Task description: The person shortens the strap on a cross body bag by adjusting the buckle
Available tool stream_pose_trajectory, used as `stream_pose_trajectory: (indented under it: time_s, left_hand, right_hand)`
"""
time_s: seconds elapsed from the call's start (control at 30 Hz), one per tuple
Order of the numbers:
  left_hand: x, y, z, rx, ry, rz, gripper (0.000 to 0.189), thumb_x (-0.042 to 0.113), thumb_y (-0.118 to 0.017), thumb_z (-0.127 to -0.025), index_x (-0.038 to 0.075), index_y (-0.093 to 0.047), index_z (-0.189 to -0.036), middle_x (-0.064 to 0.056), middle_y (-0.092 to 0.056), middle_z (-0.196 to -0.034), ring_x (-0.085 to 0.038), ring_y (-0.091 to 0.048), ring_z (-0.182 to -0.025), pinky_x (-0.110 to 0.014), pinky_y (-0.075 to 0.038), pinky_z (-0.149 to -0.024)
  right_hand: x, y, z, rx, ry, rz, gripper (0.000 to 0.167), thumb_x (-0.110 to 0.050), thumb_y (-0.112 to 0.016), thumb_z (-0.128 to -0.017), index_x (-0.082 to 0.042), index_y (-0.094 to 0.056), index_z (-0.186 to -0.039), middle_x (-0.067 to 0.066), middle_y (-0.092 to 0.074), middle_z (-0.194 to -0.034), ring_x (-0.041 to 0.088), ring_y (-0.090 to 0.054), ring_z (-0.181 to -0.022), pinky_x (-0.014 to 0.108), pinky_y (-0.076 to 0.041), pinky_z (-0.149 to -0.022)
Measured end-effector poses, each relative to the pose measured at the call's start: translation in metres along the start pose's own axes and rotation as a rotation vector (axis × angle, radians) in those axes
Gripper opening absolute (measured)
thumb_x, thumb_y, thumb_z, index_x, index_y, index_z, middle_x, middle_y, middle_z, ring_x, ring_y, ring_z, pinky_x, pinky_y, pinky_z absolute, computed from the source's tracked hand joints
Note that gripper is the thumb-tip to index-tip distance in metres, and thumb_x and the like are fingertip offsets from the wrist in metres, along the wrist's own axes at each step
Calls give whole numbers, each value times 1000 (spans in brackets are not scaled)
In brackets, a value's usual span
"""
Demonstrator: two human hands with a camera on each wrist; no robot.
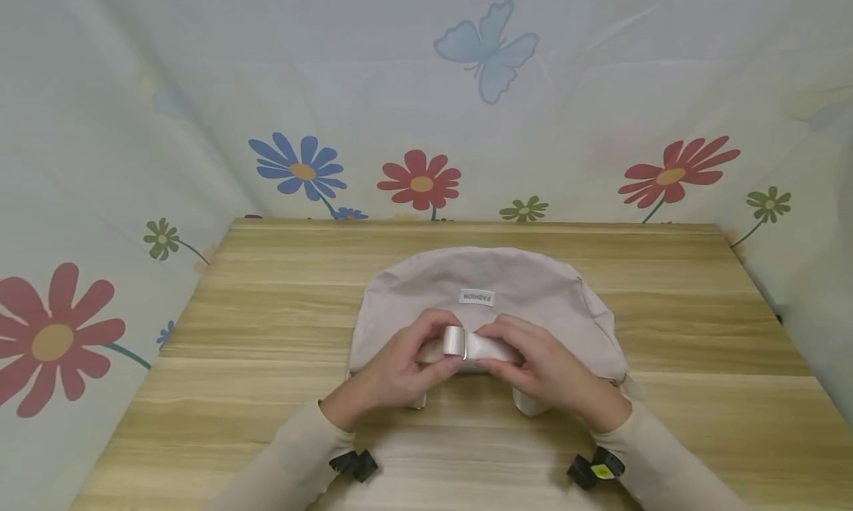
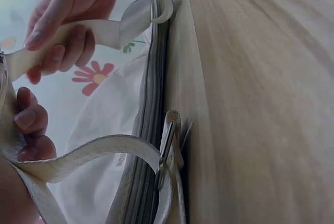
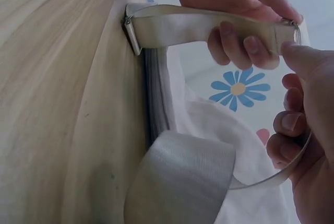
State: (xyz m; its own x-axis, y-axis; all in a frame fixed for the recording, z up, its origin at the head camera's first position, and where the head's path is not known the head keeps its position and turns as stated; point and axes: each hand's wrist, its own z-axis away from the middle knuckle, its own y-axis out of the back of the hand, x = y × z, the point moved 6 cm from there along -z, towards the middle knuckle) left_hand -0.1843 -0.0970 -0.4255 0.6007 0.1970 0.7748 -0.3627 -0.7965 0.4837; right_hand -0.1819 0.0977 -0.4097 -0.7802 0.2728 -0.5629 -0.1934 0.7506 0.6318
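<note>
A pale pink fabric bag (image 1: 400, 311) lies on the table with a small white label (image 1: 477, 297) on its side. Both hands hold its webbing strap (image 1: 491, 348) up over the bag's near edge. On the left part of the strap, my left hand (image 1: 406, 359) pinches beside a metal slider buckle (image 1: 464, 344), where the webbing loops over. My right hand (image 1: 543, 359) grips the strap just right of the buckle. Low in the left wrist view, another metal buckle (image 2: 166, 151) sits on the strap next to the bag's zip (image 2: 150, 88).
The wood-grain table (image 1: 253, 311) stretches around the bag on all sides. Behind it hangs a pale cloth backdrop (image 1: 373, 74) with flowers and a butterfly. A black wrist device (image 1: 356, 464) is on the left sleeve, another black device (image 1: 589, 470) on the right.
</note>
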Motion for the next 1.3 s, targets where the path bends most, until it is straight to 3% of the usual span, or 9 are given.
stream_pose_trajectory:
  time_s: [0.13,0.27,0.47,0.6,0.77,0.9,1.1,1.3]
  left_hand:
    - [0,-2,-3,-3,15,-20,41,13,-75,-100,15,-55,-135,-4,-73,-118,-12,-66,-104,-30,-54,-96]
    - [0,-2,-5,9,49,-52,37,19,-78,-99,20,-62,-133,1,-73,-122,-11,-67,-107,-30,-54,-99]
    - [-2,5,-4,49,100,-33,35,14,-77,-98,11,-67,-131,-2,-74,-123,-14,-67,-111,-31,-54,-103]
    - [-4,12,-2,71,124,19,34,8,-74,-99,6,-65,-132,-5,-73,-124,-14,-66,-113,-28,-53,-103]
    - [-3,17,-2,78,82,54,33,3,-72,-99,3,-64,-131,-11,-72,-118,-14,-65,-106,-28,-54,-98]
    - [-2,19,-2,77,66,83,34,0,-71,-98,4,-64,-131,-11,-71,-113,-13,-65,-101,-27,-55,-94]
    - [2,20,-4,84,29,120,36,-3,-69,-98,3,-61,-132,-13,-67,-105,-11,-63,-97,-26,-56,-90]
    - [7,21,-8,91,-79,162,42,-6,-65,-99,0,-47,-136,-18,-66,-99,-9,-62,-96,-28,-55,-86]
  right_hand:
    - [-5,-1,-5,-10,2,29,31,-16,-82,-97,-11,-70,-126,0,-72,-113,8,-63,-94,25,-55,-80]
    - [-5,-2,-7,-36,-24,66,35,-20,-85,-95,-11,-71,-126,0,-73,-115,8,-65,-96,28,-57,-81]
    - [4,5,-3,-46,-86,91,42,-14,-91,-87,-12,-72,-125,-1,-76,-116,9,-67,-101,30,-58,-86]
    - [10,14,4,-22,-78,120,43,-16,-92,-87,-11,-73,-125,-2,-76,-112,8,-66,-98,25,-54,-87]
    - [14,27,9,14,-9,153,36,-38,-81,-98,-11,-74,-121,-5,-72,-102,6,-59,-88,18,-47,-82]
    - [12,38,9,46,54,203,44,-53,-66,-104,-12,-75,-117,-6,-71,-98,5,-56,-83,19,-45,-77]
    - [7,47,6,60,69,202,43,-54,-65,-104,-14,-75,-117,-9,-63,-90,2,-47,-75,16,-41,-70]
    - [3,47,3,75,53,147,41,-50,-66,-104,-12,-75,-119,-9,-64,-91,2,-48,-76,16,-41,-70]
